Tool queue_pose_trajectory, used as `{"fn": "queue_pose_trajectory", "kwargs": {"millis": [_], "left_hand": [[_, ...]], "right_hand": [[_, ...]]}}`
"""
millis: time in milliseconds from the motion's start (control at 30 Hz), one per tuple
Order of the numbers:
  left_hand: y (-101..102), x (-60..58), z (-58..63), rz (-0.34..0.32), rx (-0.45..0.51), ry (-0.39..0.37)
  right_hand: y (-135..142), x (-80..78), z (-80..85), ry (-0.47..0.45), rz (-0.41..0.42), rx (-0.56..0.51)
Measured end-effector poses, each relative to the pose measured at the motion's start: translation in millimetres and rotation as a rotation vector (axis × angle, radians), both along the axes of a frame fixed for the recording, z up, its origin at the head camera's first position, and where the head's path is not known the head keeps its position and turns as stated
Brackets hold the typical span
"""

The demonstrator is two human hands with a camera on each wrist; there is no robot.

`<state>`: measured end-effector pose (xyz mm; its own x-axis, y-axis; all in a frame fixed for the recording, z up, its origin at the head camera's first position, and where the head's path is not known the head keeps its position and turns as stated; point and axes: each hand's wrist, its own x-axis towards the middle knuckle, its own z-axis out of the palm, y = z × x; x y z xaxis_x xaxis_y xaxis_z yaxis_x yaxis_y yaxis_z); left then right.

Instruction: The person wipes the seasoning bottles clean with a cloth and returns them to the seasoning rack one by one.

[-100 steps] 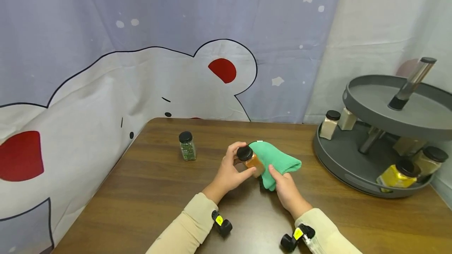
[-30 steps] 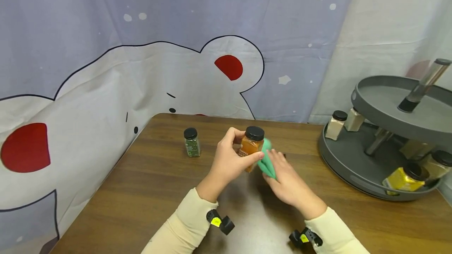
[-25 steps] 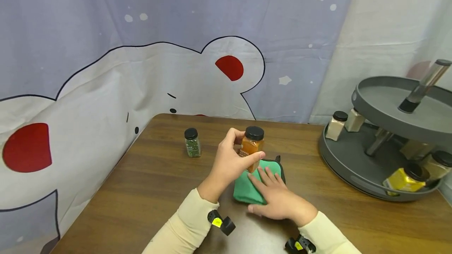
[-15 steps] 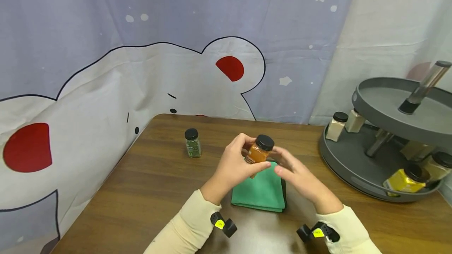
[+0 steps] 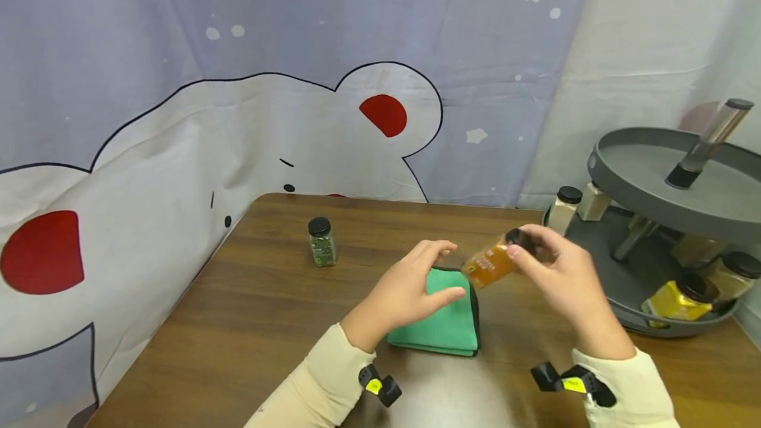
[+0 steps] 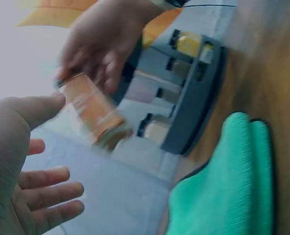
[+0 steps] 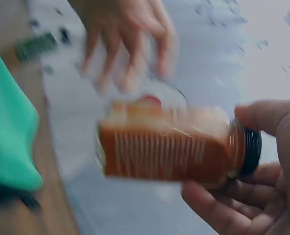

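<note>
My right hand grips a spice jar of orange powder near its black lid, holding it tilted above the table. The right wrist view shows the same jar lying nearly sideways, with thumb and fingers round the lid end. My left hand is apart from the jar, fingers spread, nothing in it; in the left wrist view its palm and loose fingers show. Below the left hand lies a folded green cloth with dark edging, flat on the table.
A green-labelled herb jar stands at the back left of the wooden table. At the right is a grey two-tier turntable rack; its lower tier bears several jars, among them a yellow one. A curtain hangs behind.
The cloth was folded and laid flat. The orange jar has passed from my left hand to my right, which has carried it rightward and tipped it over. The left hand has opened.
</note>
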<state>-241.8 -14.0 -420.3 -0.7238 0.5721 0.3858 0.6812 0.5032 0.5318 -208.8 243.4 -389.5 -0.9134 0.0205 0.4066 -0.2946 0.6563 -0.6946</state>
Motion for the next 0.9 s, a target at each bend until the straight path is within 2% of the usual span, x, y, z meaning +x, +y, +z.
{"fn": "queue_pose_trajectory", "kwargs": {"millis": [67, 133, 200, 300, 467, 600, 900], "left_hand": [[-4.4, -0.7, 5.7, 0.020, 0.005, -0.010], [-9.2, -2.5, 10.4, 0.033, 0.022, -0.012], [-14.6, -4.8, 14.1, 0.035, 0.048, -0.008], [-23.0, -9.3, 17.4, 0.039, 0.086, 0.009], [-37.8, -15.9, 23.0, 0.055, 0.169, 0.036], [-49.7, -18.3, 27.6, 0.084, 0.229, 0.048], [-70.7, -21.9, 38.4, 0.159, 0.308, 0.072]], "right_hand": [[22.9, 1.0, 5.1, 0.070, -0.159, 0.079], [44.7, 1.6, 7.0, 0.099, -0.293, 0.155], [63.2, 1.3, 5.9, 0.093, -0.373, 0.213], [85.0, 1.0, 2.6, 0.030, -0.424, 0.284], [107.2, -0.9, -1.8, -0.114, -0.436, 0.376], [117.4, -3.5, -6.1, -0.216, -0.411, 0.415], [130.7, -9.8, -22.0, -0.316, -0.317, 0.377]]}}
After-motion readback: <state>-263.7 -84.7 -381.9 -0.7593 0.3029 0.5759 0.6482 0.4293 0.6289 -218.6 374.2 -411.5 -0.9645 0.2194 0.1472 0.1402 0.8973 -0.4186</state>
